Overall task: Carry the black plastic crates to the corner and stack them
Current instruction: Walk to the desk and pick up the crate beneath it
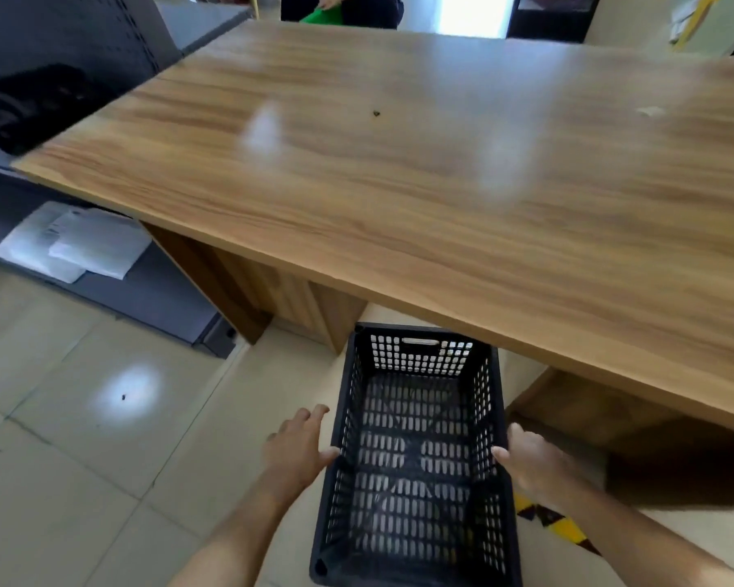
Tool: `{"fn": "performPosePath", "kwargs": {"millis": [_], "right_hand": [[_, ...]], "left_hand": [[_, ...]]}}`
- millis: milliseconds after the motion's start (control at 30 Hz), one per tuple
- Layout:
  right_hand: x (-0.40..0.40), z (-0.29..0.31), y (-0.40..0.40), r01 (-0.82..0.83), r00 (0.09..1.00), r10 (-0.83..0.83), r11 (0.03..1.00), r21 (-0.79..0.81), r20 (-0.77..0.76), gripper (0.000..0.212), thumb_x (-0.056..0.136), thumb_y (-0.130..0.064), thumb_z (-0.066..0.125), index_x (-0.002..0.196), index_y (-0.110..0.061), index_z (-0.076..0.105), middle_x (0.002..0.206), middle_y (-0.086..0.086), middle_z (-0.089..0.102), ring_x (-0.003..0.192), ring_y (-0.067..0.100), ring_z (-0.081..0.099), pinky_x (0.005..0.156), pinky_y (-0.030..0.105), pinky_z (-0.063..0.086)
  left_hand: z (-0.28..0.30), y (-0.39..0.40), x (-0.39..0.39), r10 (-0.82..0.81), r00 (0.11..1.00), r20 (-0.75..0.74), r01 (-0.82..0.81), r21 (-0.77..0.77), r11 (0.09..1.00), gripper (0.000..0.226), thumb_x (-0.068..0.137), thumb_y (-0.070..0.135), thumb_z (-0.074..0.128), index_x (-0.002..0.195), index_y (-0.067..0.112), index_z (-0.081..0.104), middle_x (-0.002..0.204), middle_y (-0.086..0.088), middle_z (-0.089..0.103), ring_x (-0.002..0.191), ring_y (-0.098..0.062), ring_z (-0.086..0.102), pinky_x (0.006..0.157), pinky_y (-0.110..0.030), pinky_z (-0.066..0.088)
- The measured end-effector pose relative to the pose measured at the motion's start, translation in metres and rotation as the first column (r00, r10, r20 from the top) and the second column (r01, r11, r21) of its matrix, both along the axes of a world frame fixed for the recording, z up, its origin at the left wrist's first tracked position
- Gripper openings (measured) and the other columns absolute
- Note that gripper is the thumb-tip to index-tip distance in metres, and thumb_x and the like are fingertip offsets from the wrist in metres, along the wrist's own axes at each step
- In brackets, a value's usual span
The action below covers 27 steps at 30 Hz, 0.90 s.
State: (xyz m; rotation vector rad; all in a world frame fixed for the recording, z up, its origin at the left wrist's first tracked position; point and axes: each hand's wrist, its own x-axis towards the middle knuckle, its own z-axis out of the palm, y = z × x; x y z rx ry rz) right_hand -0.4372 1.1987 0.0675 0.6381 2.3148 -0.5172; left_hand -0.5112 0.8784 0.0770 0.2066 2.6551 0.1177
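Between hands: black perforated crate (416, 455), empty

The crate (416, 455) is black, with walls and floor perforated in a regular grid of small slots. The table (441, 163) is light brown with a darker streaked wood grain running lengthwise and pale glare patches, and the floor (60, 459) is cream tile with thin grey joints. The shelf (145, 290) is dark grey and carries white packets (77, 243); tape (556, 523) on the floor is striped yellow and black.
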Motion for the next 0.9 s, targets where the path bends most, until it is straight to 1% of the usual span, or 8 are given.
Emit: {"fn": "performPosePath", "kwargs": {"millis": [100, 200, 367, 467, 567, 700, 800, 900], "right_hand": [[-0.005, -0.041, 0.006, 0.008, 1.0, -0.009, 0.998, 0.054, 0.007, 0.041, 0.1, -0.046, 0.036, 0.123, -0.013, 0.044, 0.123, 0.005, 0.058, 0.109, 0.023, 0.058, 0.077, 0.033, 0.045], [-0.015, -0.086, 0.009, 0.064, 0.997, -0.069, 0.991, 0.119, 0.039, 0.058, 0.098, -0.054, 0.034, 0.135, -0.01, 0.039, 0.134, 0.007, 0.053, 0.12, 0.026, 0.054, 0.086, 0.034, 0.044], [-0.033, -0.136, 0.011, 0.205, 0.979, -0.205, 0.975, 0.08, -0.011, 0.074, 0.096, -0.057, 0.036, 0.145, -0.002, 0.026, 0.142, 0.014, 0.047, 0.125, 0.033, 0.051, 0.095, 0.039, 0.044], [-0.043, -0.156, 0.016, 0.293, 0.955, -0.291, 0.955, 0.039, -0.062, 0.079, 0.097, -0.055, 0.039, 0.15, -0.001, 0.015, 0.145, 0.018, 0.044, 0.127, 0.037, 0.049, 0.099, 0.043, 0.043], [-0.05, -0.166, 0.021, 0.346, 0.937, -0.344, 0.938, 0.024, -0.063, 0.076, 0.097, -0.052, 0.04, 0.149, -0.003, 0.013, 0.141, 0.021, 0.048, 0.124, 0.039, 0.051, 0.099, 0.045, 0.043], [-0.056, -0.171, 0.025, 0.39, 0.919, -0.388, 0.92, 0.028, -0.076, 0.065, 0.1, -0.04, 0.043, 0.146, -0.002, 0.018, 0.137, 0.023, 0.05, 0.123, 0.041, 0.05, 0.099, 0.045, 0.043], [-0.055, -0.165, 0.023, 0.39, 0.92, -0.388, 0.92, 0.03, -0.064, 0.058, 0.101, -0.032, 0.044, 0.143, 0.0, 0.021, 0.136, 0.024, 0.05, 0.124, 0.042, 0.049, 0.098, 0.044, 0.042], [-0.054, -0.156, 0.016, 0.374, 0.927, -0.373, 0.928, 0.008, -0.044, 0.062, 0.1, -0.036, 0.045, 0.144, 0.002, 0.023, 0.138, 0.024, 0.048, 0.125, 0.041, 0.048, 0.099, 0.044, 0.042]], "left_hand": [[-0.044, -0.004, -0.007, 0.086, 0.996, 0.008, -0.086, 0.058, 0.995, 0.071, 0.086, 0.056, 0.06, 0.146, 0.03, 0.031, 0.139, 0.006, 0.049, 0.124, -0.016, 0.052, 0.093, -0.033, 0.049], [-0.09, -0.003, -0.017, 0.154, 0.988, 0.02, -0.156, 0.106, 0.982, 0.077, 0.085, 0.057, 0.061, 0.149, 0.028, 0.029, 0.141, 0.004, 0.051, 0.125, -0.017, 0.053, 0.093, -0.035, 0.05], [-0.145, 0.004, -0.032, 0.221, 0.974, 0.058, -0.227, 0.144, 0.963, 0.075, 0.086, 0.057, 0.06, 0.148, 0.025, 0.03, 0.14, 0.001, 0.051, 0.125, -0.021, 0.053, 0.092, -0.038, 0.048], [-0.167, 0.009, -0.036, 0.226, 0.973, 0.039, -0.229, 0.177, 0.957, 0.062, 0.086, 0.055, 0.06, 0.138, 0.027, 0.04, 0.132, 0.005, 0.056, 0.119, -0.019, 0.057, 0.088, -0.037, 0.049], [-0.181, 0.013, -0.04, 0.238, 0.971, 0.02, -0.237, 0.185, 0.954, 0.048, 0.087, 0.05, 0.061, 0.128, 0.027, 0.047, 0.121, 0.005, 0.061, 0.11, -0.021, 0.061, 0.081, -0.034, 0.049], [-0.192, 0.012, -0.046, 0.241, 0.968, 0.073, -0.251, 0.188, 0.95, 0.03, 0.092, 0.022, 0.054, 0.119, 0.018, 0.042, 0.107, -0.007, 0.066, 0.094, -0.029, 0.063, 0.082, -0.043, 0.053], [-0.189, 0.01, -0.044, 0.23, 0.971, 0.061, -0.237, 0.165, 0.957, 0.026, 0.091, 0.012, 0.049, 0.115, 0.015, 0.039, 0.1, -0.008, 0.063, 0.09, -0.03, 0.062, 0.079, -0.043, 0.052], [-0.184, -0.003, -0.035, 0.225, 0.97, 0.095, -0.237, 0.135, 0.962, 0.025, 0.09, 0.011, 0.05, 0.113, 0.013, 0.04, 0.097, -0.007, 0.063, 0.087, -0.028, 0.062, 0.078, -0.042, 0.052]]}}
